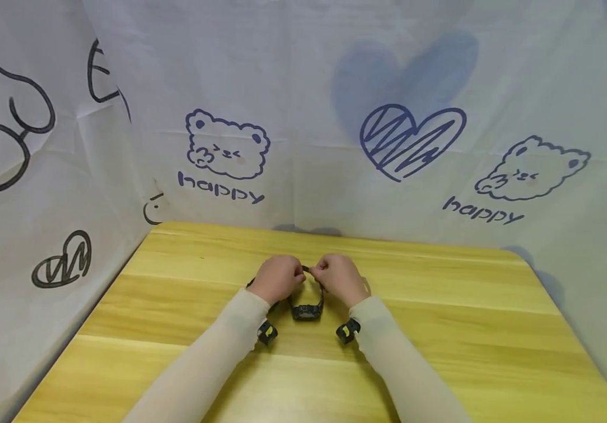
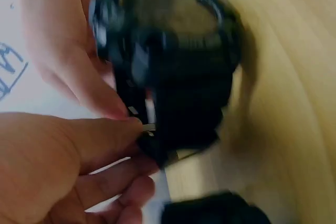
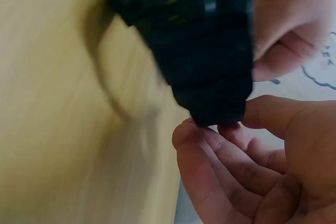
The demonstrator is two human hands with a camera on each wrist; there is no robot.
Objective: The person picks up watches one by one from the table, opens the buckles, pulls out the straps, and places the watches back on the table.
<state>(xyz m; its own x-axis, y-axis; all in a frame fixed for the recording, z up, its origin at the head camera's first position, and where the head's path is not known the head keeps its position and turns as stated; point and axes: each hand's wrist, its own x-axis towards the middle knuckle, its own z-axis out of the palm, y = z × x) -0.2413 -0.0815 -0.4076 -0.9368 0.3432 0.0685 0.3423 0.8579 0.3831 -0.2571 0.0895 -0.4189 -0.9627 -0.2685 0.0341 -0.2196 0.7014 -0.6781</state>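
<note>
A black wristwatch [image 1: 306, 312] with a chunky case is between my two hands, its strap looped toward the far side of the table. My left hand [image 1: 278, 279] pinches one part of the strap between thumb and fingers; a small pale bit shows at the thumb tip in the left wrist view. My right hand [image 1: 339, 277] pinches the strap end [image 3: 220, 111] from the other side. The watch case [image 2: 168, 11] looks blurred close up in the left wrist view. Both hands' fingertips nearly meet at the loop's far end.
The wooden table [image 1: 457, 329] spreads around the hands. A dark curved thing [image 1: 250, 283] shows partly behind the left hand, its kind hidden. A thin pale loop [image 1: 367, 285] lies beside the right hand. A white printed cloth [image 1: 303, 117] hangs behind the table.
</note>
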